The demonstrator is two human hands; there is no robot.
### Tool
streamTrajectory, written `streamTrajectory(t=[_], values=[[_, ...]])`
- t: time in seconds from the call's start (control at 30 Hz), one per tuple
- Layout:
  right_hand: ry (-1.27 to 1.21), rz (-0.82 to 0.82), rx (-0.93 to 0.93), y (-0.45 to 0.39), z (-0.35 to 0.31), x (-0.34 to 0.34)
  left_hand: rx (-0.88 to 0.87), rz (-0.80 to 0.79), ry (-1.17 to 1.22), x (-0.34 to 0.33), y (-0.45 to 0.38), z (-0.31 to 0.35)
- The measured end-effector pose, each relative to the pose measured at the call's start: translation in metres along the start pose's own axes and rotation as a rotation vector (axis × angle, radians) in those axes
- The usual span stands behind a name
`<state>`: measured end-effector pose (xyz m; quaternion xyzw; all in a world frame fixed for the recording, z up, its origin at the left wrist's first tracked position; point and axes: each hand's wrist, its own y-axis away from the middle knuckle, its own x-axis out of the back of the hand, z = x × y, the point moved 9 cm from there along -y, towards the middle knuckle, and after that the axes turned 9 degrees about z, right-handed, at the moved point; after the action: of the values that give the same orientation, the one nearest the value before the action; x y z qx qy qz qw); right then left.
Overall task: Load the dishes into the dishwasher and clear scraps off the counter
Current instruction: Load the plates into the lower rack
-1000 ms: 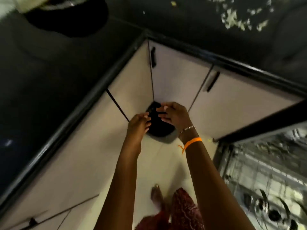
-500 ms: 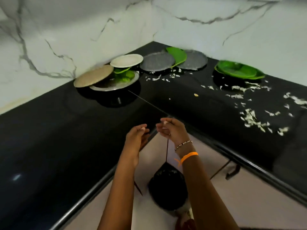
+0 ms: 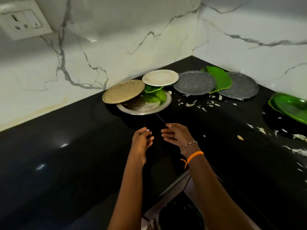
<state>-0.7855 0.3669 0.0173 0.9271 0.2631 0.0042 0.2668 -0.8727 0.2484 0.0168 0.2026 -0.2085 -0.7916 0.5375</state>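
Note:
On the black corner counter (image 3: 66, 163) a steel plate (image 3: 144, 107) holds green leaves, and a tan plate (image 3: 123, 91) and a white plate (image 3: 160, 77) lean over it. Behind them lie two grey speckled plates (image 3: 194, 85) (image 3: 239, 87) with a green leaf (image 3: 219, 78) between. A green plate (image 3: 290, 107) sits at the right edge. White scraps (image 3: 199, 105) are scattered across the counter. My left hand (image 3: 142, 138) and my right hand (image 3: 176, 134) hover side by side just in front of the steel plate, fingers relaxed, holding nothing.
Marble walls meet at the corner, with a switch socket (image 3: 21, 22) at the upper left. Below the counter edge a black bin bag (image 3: 181, 214) shows on the floor. More scraps (image 3: 299, 151) lie at the right, plus one tan crumb (image 3: 240, 137).
The view has risen from the floor bin to the counter. Both hands have moved up from over the bin and forward over the counter toward the plates, fingers loosening.

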Motion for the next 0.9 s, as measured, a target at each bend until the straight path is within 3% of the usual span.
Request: streamTrajectory(t=[0.2, 0.37, 0.63, 0.9], values=[[-0.093, 0.023, -0.079, -0.05, -0.012, -0.063, 0.051, 0.04, 0.043, 0.018, -0.066, 0.033], [-0.265, 0.15, -0.12, -0.082, -0.016, -0.089, 0.122, 0.039, 0.141, 0.035, -0.111, 0.053], [-0.308, 0.386, 0.04, -0.088, -0.02, -0.049, 0.178, -0.042, 0.209, 0.032, -0.147, 0.057], [-0.209, 0.486, 0.132, -0.051, -0.023, 0.022, 0.117, -0.052, 0.12, 0.013, -0.133, 0.049]])
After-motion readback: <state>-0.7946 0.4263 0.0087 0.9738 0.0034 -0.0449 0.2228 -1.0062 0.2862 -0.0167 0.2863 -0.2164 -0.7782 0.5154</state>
